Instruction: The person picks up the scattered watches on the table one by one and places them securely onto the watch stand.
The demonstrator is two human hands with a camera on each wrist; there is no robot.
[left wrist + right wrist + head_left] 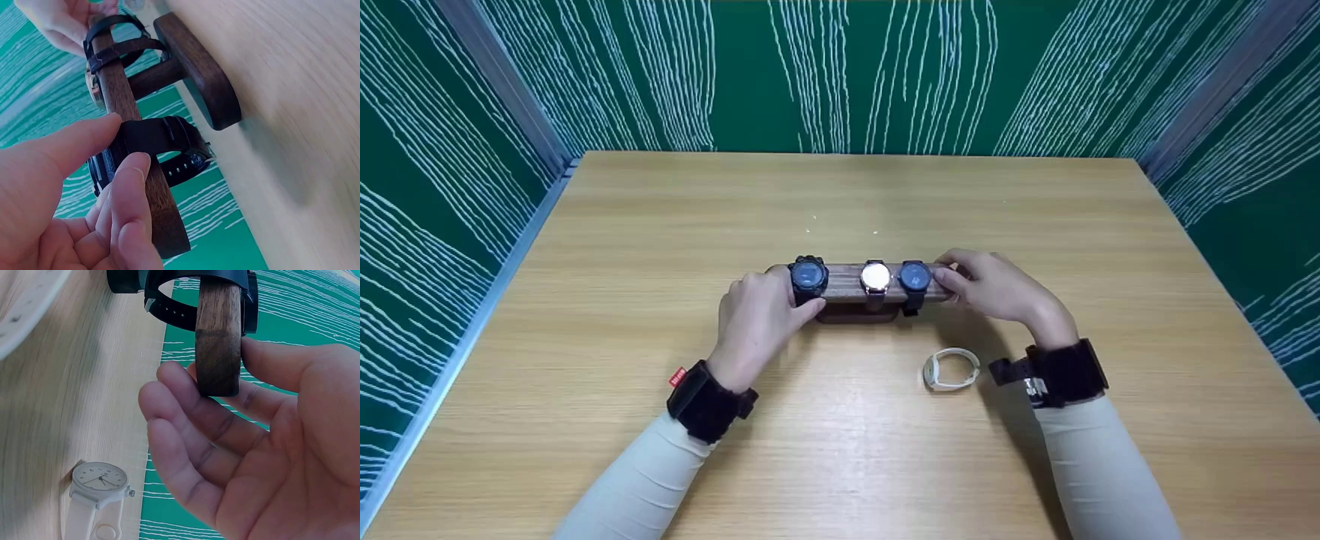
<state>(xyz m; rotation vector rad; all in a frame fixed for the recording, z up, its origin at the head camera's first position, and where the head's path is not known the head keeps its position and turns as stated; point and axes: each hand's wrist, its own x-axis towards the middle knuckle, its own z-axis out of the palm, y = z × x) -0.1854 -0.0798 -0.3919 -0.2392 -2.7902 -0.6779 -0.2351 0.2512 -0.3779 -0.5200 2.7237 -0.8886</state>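
Your left hand (757, 319) pinches the bulky black watch (808, 274) on the wooden stand (844, 283); your right hand (1005, 291), bent inward at the wrist, grips the bar's right end. Nearer you than that grip lies the white watch (100, 477).

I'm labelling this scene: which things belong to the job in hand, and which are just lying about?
In the job:
wooden stand, its end in the right hand
chunky black watch, pinched by the left hand
gold-rimmed watch and dark watch, on the stand

Lying about:
white watch, loose on the table; perhaps job-related
tiny white flecks
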